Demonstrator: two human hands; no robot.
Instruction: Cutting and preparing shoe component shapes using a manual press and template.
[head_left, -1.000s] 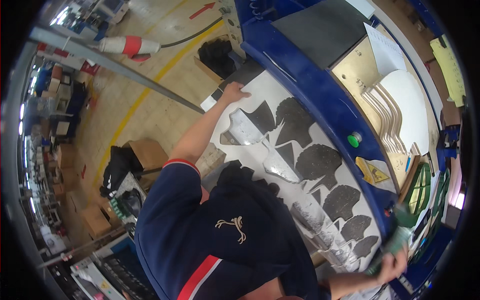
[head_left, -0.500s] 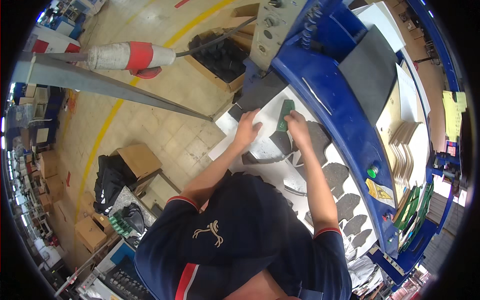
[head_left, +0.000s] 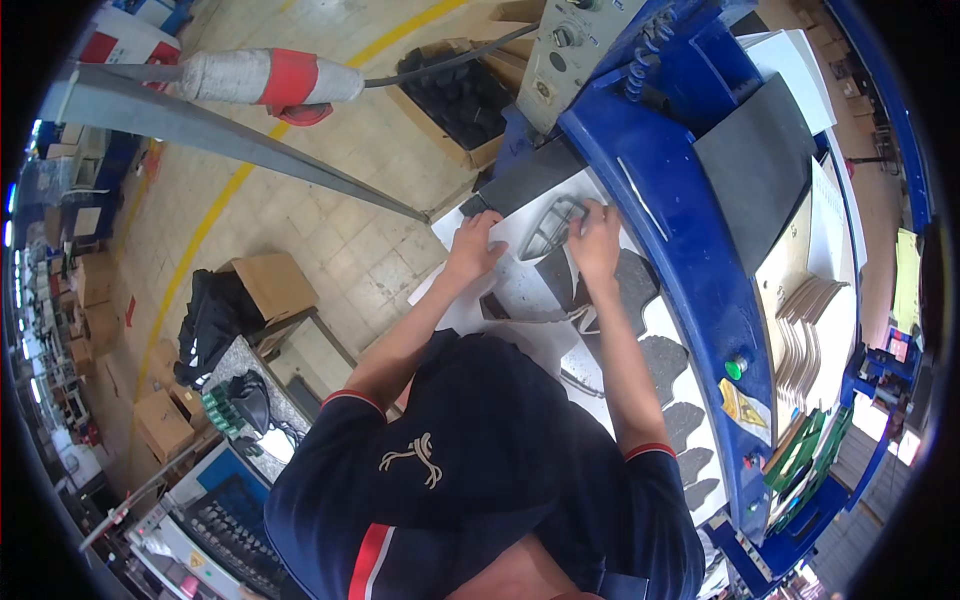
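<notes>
I lean over a white sheet [head_left: 520,290] with several dark shoe-shaped cut-outs [head_left: 660,355], lying on the bed of a blue press [head_left: 690,260]. My left hand [head_left: 472,246] lies flat on the sheet's left part, fingers spread. My right hand [head_left: 597,238] grips the right edge of a metal outline cutting die [head_left: 550,226] that sits on the sheet at its far end. The two hands are about one hand's width apart.
A grey control box [head_left: 570,45] and a dark pad [head_left: 760,165] sit on the press. A green button [head_left: 736,367] and stacked tan pieces [head_left: 800,320] are at right. On the floor at left are cardboard boxes [head_left: 270,285], a crate of dark pieces [head_left: 460,95] and a grey beam [head_left: 220,140].
A second ago my right hand held a green thing far to the right; it swung to the sheet's far end. The green thing is no longer seen, and the hand now grips the die.
</notes>
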